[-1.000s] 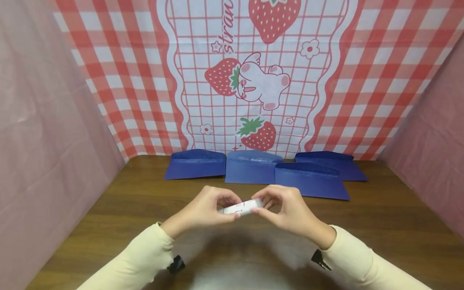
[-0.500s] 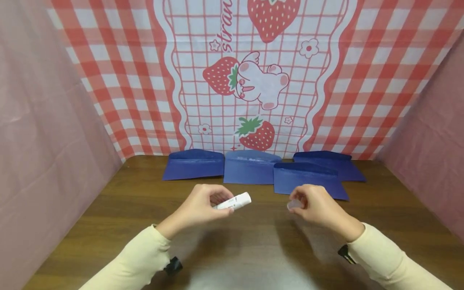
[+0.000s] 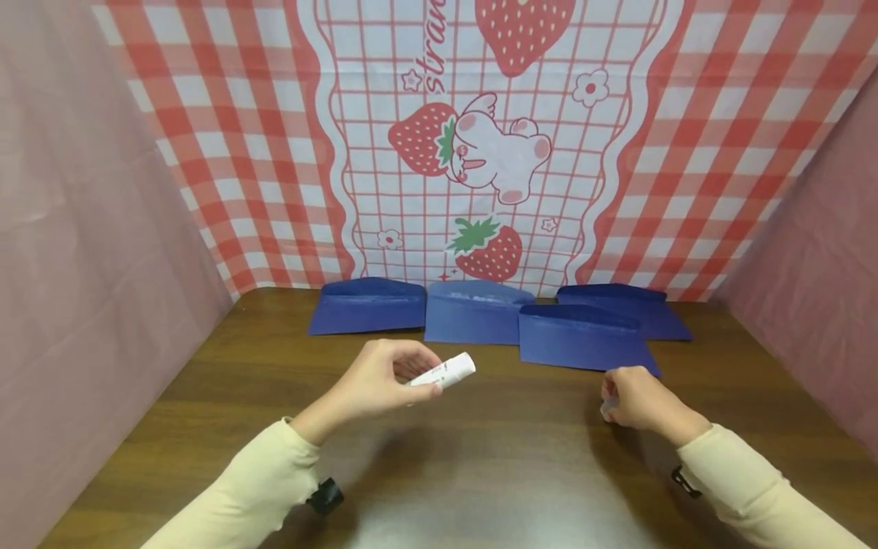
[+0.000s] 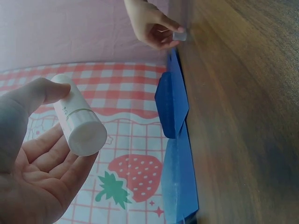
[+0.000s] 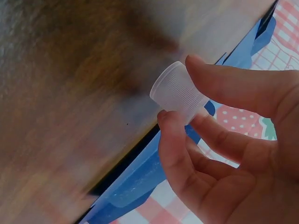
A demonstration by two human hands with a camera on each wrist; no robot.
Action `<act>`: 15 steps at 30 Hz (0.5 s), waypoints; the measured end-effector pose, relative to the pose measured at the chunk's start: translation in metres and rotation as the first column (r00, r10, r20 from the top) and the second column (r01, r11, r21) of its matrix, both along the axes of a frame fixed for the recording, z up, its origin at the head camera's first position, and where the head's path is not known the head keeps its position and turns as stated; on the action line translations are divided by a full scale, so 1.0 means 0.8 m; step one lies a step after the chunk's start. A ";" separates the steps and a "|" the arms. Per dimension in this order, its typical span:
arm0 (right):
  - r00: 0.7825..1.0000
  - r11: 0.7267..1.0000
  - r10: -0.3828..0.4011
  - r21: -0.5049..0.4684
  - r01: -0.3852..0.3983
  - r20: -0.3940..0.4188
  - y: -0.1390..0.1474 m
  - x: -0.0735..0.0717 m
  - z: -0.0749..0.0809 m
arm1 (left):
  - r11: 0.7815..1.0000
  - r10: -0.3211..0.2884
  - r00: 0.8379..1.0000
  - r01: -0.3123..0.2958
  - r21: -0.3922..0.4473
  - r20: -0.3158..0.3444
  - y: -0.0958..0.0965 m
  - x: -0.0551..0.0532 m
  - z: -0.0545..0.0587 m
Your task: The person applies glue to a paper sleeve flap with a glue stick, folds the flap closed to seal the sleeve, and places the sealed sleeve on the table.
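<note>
My left hand (image 3: 376, 387) holds a white glue stick (image 3: 449, 370) with small print on its side, tilted up to the right above the table. In the left wrist view, the thumb presses along the glue stick (image 4: 79, 116) and its round uncapped end faces the camera. Over to the right, my right hand (image 3: 641, 400) pinches a translucent ribbed cap (image 5: 180, 91) between thumb and fingers. That hand is low, close over the tabletop, just in front of the nearest blue envelope (image 3: 583, 343).
Along the back of the wooden table (image 3: 480, 465) lie more blue envelopes with raised flaps: one at left (image 3: 370, 309), a lighter envelope (image 3: 473, 316) in the middle, and an envelope (image 3: 658, 316) at far right. A strawberry-print cloth (image 3: 501, 152) hangs behind.
The cap came off the glue stick. My right hand moved away to the right and down toward the table with the cap, while my left hand stayed nearly in place with the glue stick.
</note>
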State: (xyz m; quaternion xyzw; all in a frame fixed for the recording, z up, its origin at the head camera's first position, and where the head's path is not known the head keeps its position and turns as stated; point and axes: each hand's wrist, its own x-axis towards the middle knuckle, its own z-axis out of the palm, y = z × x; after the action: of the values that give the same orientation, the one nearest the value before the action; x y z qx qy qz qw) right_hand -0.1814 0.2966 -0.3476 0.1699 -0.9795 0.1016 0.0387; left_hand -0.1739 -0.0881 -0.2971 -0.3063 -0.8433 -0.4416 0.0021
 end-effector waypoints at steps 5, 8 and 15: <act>1.000 1.000 0.002 0.014 -0.002 -0.003 -0.001 -0.001 0.002 | 1.000 0.006 1.000 -0.006 0.003 -0.006 0.000 0.000 -0.001; 1.000 1.000 -0.003 0.022 0.003 -0.031 -0.011 -0.001 0.015 | 1.000 0.006 1.000 -0.006 0.004 -0.008 0.000 0.000 0.001; 0.959 0.974 0.170 -0.107 -0.198 -0.225 -0.071 0.012 0.061 | 1.000 -0.026 1.000 0.026 -0.002 -0.002 0.004 0.000 0.005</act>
State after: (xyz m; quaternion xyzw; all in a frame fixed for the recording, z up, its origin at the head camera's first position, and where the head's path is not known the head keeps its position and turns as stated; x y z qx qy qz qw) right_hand -0.1714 0.2395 -0.2990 0.2673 -0.9409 0.1486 0.1453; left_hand -0.1742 -0.0846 -0.2929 -0.3178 -0.8396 -0.4405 -0.0031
